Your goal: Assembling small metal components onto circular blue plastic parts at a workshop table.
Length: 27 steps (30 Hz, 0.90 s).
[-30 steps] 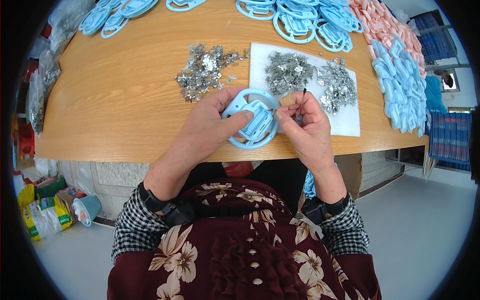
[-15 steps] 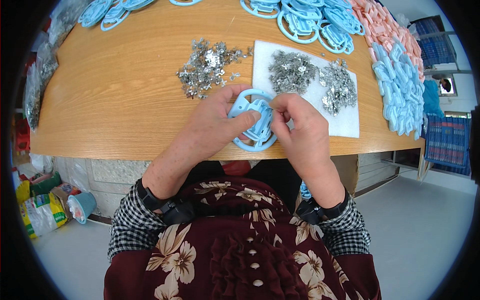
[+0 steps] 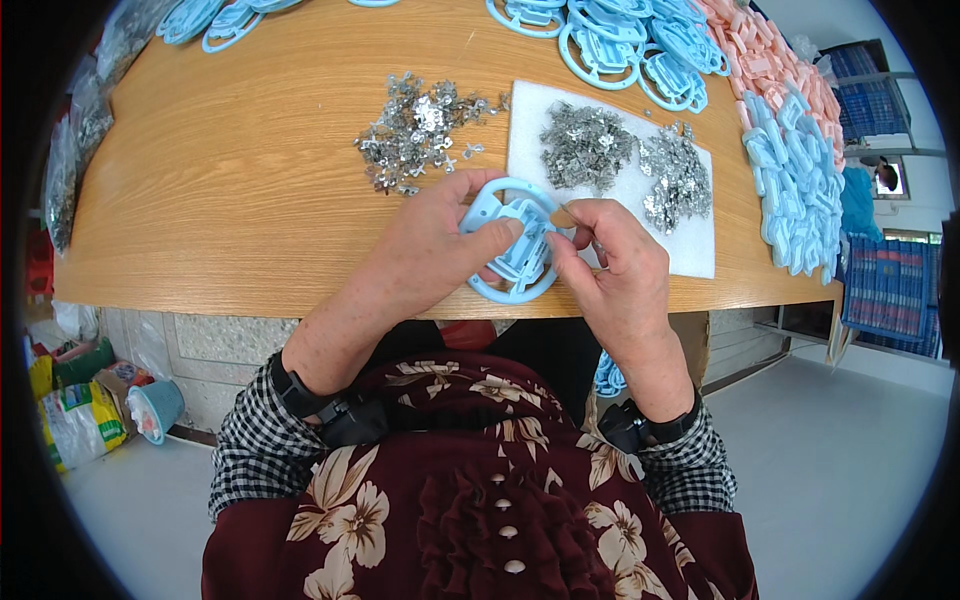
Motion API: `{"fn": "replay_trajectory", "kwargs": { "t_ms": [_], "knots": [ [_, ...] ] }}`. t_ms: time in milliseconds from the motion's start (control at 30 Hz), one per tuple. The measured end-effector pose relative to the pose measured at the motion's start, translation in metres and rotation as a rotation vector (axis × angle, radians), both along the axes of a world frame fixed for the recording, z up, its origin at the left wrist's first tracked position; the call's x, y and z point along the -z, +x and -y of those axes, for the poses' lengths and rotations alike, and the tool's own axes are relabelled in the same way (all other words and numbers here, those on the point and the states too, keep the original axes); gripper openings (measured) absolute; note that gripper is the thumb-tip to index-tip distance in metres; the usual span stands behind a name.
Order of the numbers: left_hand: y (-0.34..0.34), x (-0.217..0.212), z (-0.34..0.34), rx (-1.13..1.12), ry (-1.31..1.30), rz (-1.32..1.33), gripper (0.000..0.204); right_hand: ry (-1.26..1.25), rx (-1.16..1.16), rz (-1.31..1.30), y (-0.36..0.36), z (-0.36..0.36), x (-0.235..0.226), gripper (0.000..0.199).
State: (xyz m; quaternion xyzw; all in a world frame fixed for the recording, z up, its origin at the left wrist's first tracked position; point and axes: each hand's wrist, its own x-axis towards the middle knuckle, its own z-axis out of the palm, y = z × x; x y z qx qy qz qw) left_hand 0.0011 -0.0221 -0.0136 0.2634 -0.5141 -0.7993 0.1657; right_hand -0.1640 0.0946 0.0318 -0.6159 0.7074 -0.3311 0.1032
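Observation:
A light blue oval plastic part [image 3: 513,288], shaped like a toy steering wheel, is held above the table's front edge. My left hand [image 3: 440,240] grips its left side, thumb pressed on the inner frame. At the part's right side is my right hand [image 3: 620,255], thumb touching the inner frame and index finger bent near the rim. Something small shows between those fingers, too little of it to name. Just beyond lies a white foam sheet [image 3: 690,258] bearing two heaps of small metal clips [image 3: 587,148]. A looser heap of metal pieces [image 3: 415,135] is on the wood to its left.
The wooden table [image 3: 230,200] curves around me. More blue wheel-shaped parts [image 3: 600,50] are piled at the back. Blue plastic pieces [image 3: 790,190] and pink ones [image 3: 765,60] cover the right side. Plastic bags [image 3: 70,180] line the left edge; a blue bucket [image 3: 160,408] stands on the floor.
My right hand has shifted slightly right, and its index finger has lifted away from the blue part's inner frame. My left hand keeps its hold.

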Motion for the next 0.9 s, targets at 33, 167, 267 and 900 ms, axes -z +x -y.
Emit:
{"fn": "replay_trajectory", "kwargs": {
  "t_ms": [33,167,267,900],
  "knots": [
    [0.000,-0.001,0.000,-0.007,0.016,-0.008,0.045,0.029,-0.006,-0.002,0.000,0.000,-0.002,0.024],
    [0.001,-0.004,0.001,-0.013,0.034,-0.042,0.043,-0.044,0.002,0.020,-0.003,0.002,-0.001,0.019],
    [-0.001,-0.007,0.002,0.008,-0.001,-0.018,0.042,0.004,-0.108,-0.099,-0.007,0.003,-0.006,0.015],
    [0.000,-0.020,-0.002,0.057,-0.073,0.093,0.022,0.068,0.002,0.656,-0.007,0.017,0.014,0.014]
  ]
}}
